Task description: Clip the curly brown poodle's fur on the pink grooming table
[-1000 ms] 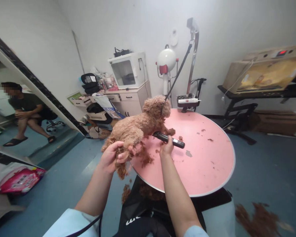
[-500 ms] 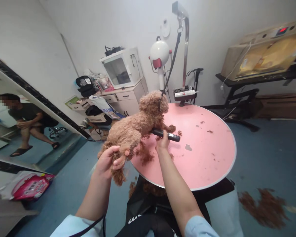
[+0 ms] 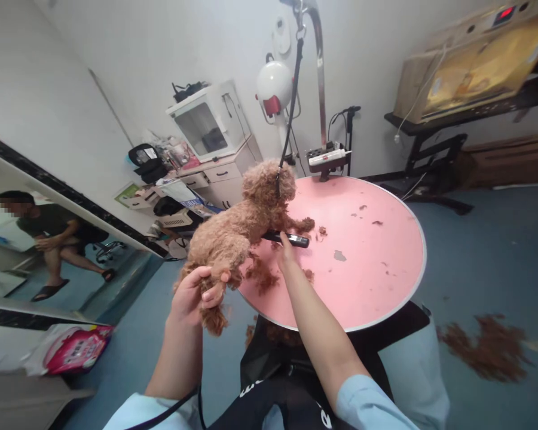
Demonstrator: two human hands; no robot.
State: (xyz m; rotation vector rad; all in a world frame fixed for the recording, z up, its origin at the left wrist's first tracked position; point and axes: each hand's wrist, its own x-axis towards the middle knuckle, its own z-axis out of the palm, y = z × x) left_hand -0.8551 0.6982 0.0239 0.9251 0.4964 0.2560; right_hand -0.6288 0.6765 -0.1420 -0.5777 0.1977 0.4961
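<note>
A curly brown dog (image 3: 226,230) is on the round pink table (image 3: 367,269), its head toward the back and its rear toward me. My left hand (image 3: 201,292) is wrapped round one of its hind legs, and the shaggy paw hangs below my fingers. Black hair clippers (image 3: 296,240) are in my right hand (image 3: 286,254); their front end is against the dog's underside, where the body hides the blade. A dark leash (image 3: 291,107) runs from the dog's neck up to a metal arm (image 3: 320,77). Cut brown fur (image 3: 262,275) lies beside the belly.
A holder with a white tube (image 3: 327,158) is fixed at the table's back edge. More fur (image 3: 486,346) lies on the floor at right. A white cabinet (image 3: 206,125) and a dryer (image 3: 274,83) stand behind. At left, a mirror shows a seated person (image 3: 49,233).
My right hand has shifted the clippers leftward, further under the dog's body. My left hand keeps its hold on the leg. The view has tilted and shifted slightly.
</note>
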